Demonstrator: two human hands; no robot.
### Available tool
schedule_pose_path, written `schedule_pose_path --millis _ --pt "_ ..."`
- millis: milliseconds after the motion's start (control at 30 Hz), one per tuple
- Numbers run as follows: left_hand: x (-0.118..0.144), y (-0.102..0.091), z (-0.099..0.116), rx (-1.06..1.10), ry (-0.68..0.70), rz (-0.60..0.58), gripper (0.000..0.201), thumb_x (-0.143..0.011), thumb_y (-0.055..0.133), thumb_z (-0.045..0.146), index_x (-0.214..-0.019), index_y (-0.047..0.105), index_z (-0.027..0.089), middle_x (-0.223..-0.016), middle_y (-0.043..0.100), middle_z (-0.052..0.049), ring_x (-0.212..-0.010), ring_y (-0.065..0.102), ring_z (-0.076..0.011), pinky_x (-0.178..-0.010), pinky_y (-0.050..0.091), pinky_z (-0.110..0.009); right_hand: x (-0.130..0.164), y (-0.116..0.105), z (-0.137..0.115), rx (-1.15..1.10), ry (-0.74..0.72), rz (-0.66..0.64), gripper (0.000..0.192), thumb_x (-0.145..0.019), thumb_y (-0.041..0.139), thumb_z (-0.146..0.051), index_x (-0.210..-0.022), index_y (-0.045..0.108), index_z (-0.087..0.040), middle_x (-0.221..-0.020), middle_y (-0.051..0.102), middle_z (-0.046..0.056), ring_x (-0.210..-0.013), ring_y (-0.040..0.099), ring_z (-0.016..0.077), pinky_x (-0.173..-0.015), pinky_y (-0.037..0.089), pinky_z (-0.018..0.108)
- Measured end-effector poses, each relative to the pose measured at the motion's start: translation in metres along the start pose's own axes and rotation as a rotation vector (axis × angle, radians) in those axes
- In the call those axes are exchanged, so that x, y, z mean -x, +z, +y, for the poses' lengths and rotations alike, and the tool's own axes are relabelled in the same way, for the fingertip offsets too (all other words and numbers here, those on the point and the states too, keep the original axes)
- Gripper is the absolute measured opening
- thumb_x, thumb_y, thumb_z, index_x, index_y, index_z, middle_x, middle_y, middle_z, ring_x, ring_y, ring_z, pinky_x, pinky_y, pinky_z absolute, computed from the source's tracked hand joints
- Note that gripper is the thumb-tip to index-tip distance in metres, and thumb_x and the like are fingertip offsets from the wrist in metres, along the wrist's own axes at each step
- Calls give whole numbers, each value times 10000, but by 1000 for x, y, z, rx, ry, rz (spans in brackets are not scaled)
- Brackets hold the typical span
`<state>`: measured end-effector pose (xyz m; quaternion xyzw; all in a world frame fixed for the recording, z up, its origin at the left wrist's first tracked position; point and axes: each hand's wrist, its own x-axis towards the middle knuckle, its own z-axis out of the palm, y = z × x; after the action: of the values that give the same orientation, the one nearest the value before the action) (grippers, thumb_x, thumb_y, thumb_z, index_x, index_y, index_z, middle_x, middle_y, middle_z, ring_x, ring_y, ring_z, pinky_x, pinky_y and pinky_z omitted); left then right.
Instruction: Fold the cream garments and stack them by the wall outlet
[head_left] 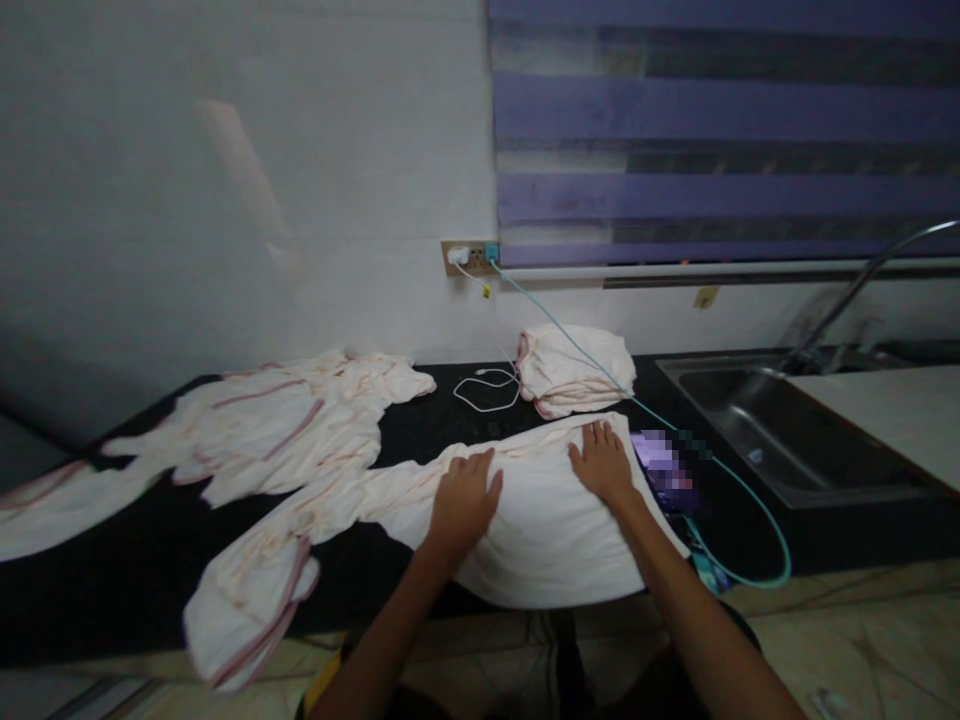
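A pale pink-white cloth (540, 530) with a pink hem lies spread over the front of the black counter (112, 590). My left hand (463, 503) presses flat on its middle, fingers together. My right hand (602, 462) lies flat on its upper right part, fingers slightly spread. The cloth's left end (247, 600) hangs crumpled over the counter's front edge. Neither hand grips anything.
More pale cloths (277, 425) lie crumpled at the left. A folded stack (574, 370) sits by the wall. A phone (664, 470) on a teal cable (750, 500), a white cable (487, 390), a wall socket (469, 256), and a steel sink (780, 430) with a tap lie to the right.
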<state>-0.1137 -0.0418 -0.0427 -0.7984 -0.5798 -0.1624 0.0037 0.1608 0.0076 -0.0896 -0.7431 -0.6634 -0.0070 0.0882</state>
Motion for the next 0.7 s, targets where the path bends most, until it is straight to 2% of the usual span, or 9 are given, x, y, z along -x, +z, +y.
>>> schedule_pose_path --millis 100,167,233,300,400,500,567,633,700 --pt "-27 -21 -38 -59 -17 -10 491 -994 480 386 -1414 608 165 -1242 638 -176 -1187 551 -333 -990 476 -471 -1 3 1 -2 -11 5 719 -1059 346 -488 -1611 367 -28 -1683 321 219 -1599 196 367 -1256 190 466" --pt "-43 -28 -61 1 -24 -85 393 -948 541 405 -1207 714 165 -1214 628 -178 -1173 544 -338 -949 467 -451 -2 6 2 -8 -10 12 713 -1057 351 -484 -1609 374 -33 -1678 332 217 -1597 198 371 -1255 193 474" --pt "-57 -34 -80 107 6 -185 315 -956 505 393 -966 727 170 -1083 667 -144 -1060 591 -286 -900 468 -397 -3 8 3 -17 -12 24 712 -1054 358 -479 -1611 370 -35 -1674 340 220 -1596 204 373 -1251 201 481" --pt "-70 -41 -93 195 41 -238 380 -1009 379 390 -902 679 182 -947 691 -93 -900 621 -217 -833 472 -339 -3 9 4 -24 -21 32 717 -1051 366 -477 -1611 367 -29 -1670 345 226 -1593 212 378 -1248 209 485" --pt "-80 -51 -102 271 60 -248 461 -1041 264 463 -1008 634 189 -942 715 -63 -812 634 -178 -773 477 -300 -2 9 4 -30 -33 38 719 -1052 367 -478 -1604 376 -17 -1668 347 229 -1590 218 385 -1250 208 480" --pt "-77 -52 -101 247 140 -339 433 -905 565 570 -1127 644 207 -1046 718 -77 -889 654 -214 -750 473 -303 -2 8 3 -41 -28 32 715 -1055 365 -478 -1605 377 -21 -1671 342 224 -1593 212 380 -1253 205 477" --pt "-73 -49 -101 209 212 -399 384 -825 661 515 -1073 681 221 -1066 707 -89 -936 652 -244 -761 467 -319 -2 8 3 -48 -21 30 713 -1056 368 -474 -1608 372 -24 -1673 338 223 -1596 206 374 -1255 201 478" --pt "-72 -47 -104 215 236 -396 262 -864 580 448 -922 685 214 -1003 700 -91 -926 643 -243 -797 464 -334 -2 8 3 -50 -22 29 714 -1056 372 -472 -1612 366 -23 -1675 335 223 -1597 207 369 -1259 193 476" --pt "-78 -52 -109 260 198 -331 292 -923 454 417 -864 644 204 -901 675 -75 -856 620 -220 -825 457 -341 -2 8 4 -47 -34 28 717 -1057 373 -469 -1618 354 -24 -1680 325 217 -1596 213 364 -1261 195 470"
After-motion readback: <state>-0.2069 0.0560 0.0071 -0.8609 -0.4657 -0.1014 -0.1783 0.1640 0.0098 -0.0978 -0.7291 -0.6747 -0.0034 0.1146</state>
